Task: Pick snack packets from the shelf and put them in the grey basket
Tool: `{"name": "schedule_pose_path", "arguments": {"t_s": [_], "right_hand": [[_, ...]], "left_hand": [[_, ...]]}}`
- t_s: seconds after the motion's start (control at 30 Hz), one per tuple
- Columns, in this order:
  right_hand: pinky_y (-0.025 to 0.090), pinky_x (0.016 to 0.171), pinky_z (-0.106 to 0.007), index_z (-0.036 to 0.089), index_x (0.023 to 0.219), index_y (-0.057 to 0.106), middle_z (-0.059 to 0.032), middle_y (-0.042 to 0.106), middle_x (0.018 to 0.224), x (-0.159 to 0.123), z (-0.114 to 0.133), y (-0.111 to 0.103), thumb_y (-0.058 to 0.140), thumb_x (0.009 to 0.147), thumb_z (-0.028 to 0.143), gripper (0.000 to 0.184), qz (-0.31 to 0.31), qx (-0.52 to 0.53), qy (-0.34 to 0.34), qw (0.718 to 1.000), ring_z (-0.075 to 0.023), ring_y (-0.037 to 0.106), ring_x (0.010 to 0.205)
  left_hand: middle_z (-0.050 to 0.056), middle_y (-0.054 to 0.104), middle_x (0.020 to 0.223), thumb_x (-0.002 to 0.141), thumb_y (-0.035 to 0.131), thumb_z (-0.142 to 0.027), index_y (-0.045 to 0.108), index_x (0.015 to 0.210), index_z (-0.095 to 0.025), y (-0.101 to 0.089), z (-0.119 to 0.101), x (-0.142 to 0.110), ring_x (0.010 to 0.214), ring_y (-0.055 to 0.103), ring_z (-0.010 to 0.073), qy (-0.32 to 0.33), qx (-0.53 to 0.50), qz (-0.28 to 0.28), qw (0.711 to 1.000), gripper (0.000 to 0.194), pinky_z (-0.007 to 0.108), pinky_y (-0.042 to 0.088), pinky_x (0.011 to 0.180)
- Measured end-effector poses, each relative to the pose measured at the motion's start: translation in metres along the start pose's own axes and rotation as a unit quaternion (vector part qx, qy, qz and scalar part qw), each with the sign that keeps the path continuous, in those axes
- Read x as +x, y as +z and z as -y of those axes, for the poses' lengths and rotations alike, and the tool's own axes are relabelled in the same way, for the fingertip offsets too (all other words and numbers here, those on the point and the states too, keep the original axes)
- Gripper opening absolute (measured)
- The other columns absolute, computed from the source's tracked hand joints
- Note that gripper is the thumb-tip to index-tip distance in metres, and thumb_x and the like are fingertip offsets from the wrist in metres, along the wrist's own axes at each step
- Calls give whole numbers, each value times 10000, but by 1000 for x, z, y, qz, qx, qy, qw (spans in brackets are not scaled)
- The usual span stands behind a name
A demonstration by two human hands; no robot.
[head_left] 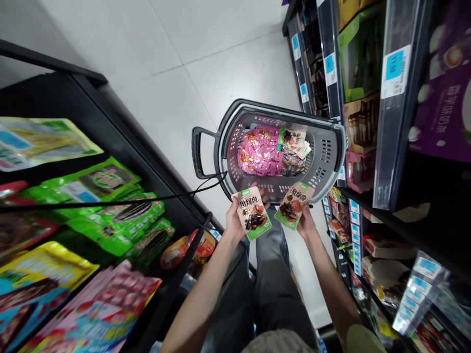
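My left hand (pixel 234 218) grips a snack packet (pixel 252 213), white and green with dark pieces pictured on it. In my right hand (pixel 305 219) is a similar snack packet (pixel 293 206), tilted the other way and slightly darker. Both are held over the near rim of a grey shopping basket (pixel 327 166). Inside the basket lies a pink patterned bag (pixel 259 152). Beside it are several small packets (pixel 293 139) with the same white and green look, on top of another package that is partly covered.
The basket's black handle (pixel 196 152) sticks out to the left. Shelves with green bags (pixel 110 211) and a pink bag (pixel 99 314) stand on the left. On the right rise shelves with price tags (pixel 395 71) and boxed goods. A dark cable (pixel 147 200) crosses from the left. Pale tiled floor (pixel 176 34) lies beyond.
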State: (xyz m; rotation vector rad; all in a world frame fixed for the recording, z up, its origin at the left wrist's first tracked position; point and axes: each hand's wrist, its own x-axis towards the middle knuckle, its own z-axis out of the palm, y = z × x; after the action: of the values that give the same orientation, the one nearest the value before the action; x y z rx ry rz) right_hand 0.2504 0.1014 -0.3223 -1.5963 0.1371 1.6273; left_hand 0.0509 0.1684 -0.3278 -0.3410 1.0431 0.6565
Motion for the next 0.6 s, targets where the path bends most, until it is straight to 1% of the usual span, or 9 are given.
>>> {"name": "schedule_pose_path", "arguments": {"t_s": [0.1, 0.23, 0.3, 0.43, 0.5, 0.6], "right_hand": [[537, 1028, -487, 295, 1071, 687, -57, 752, 1190, 2, -8, 12, 852, 600, 746, 673, -35, -1, -38, 999, -310, 691, 1149], [533, 1037, -458, 289, 1137, 669, -54, 743, 1200, 6, -20, 27, 833, 655, 718, 665, -37, 7, -47, 998, -290, 686, 1156], [541, 1016, -433, 278, 1129, 675, -52, 747, 1177, 9, -24, 31, 844, 667, 679, 635, -44, 6, -63, 997, -277, 694, 1125], [546, 977, -383, 267, 1136, 682, -45, 750, 1152, 13, -28, 34, 864, 682, 609, 597, -56, -7, -95, 994, -251, 703, 1070], [544, 976, -383, 265, 1156, 679, -50, 745, 1180, 14, -29, 34, 848, 699, 611, 598, -59, -13, -90, 994, -254, 698, 1084], [546, 979, -390, 253, 1160, 683, -60, 745, 1191, 14, -29, 32, 858, 684, 608, 619, -71, -17, -82, 994, -266, 693, 1091]], "left_hand": [[155, 704, 1346, 742, 732, -726, 591, 1426, -194, 5, 1, 3, 1301, 623, 372, 8, -1, -4, 1000, 878, 531, 484, 1110], [147, 697, 1361, 747, 732, -715, 585, 1436, -192, 9, 3, 8, 1309, 618, 376, 1, -9, -1, 1000, 878, 522, 488, 1109], [144, 694, 1368, 734, 751, -704, 583, 1438, -194, 9, 3, 10, 1307, 619, 378, -2, -8, 4, 1000, 885, 522, 487, 1111], [154, 699, 1355, 714, 779, -688, 592, 1422, -181, 7, 3, 12, 1312, 615, 380, 0, -4, 4, 1000, 891, 520, 481, 1119], [157, 703, 1348, 707, 783, -690, 599, 1412, -177, 8, 4, 13, 1317, 611, 382, 2, -5, 0, 1000, 892, 518, 479, 1122], [157, 705, 1345, 693, 789, -697, 602, 1406, -179, 10, 5, 14, 1324, 604, 388, -7, -6, 0, 1000, 900, 520, 478, 1123]]}}
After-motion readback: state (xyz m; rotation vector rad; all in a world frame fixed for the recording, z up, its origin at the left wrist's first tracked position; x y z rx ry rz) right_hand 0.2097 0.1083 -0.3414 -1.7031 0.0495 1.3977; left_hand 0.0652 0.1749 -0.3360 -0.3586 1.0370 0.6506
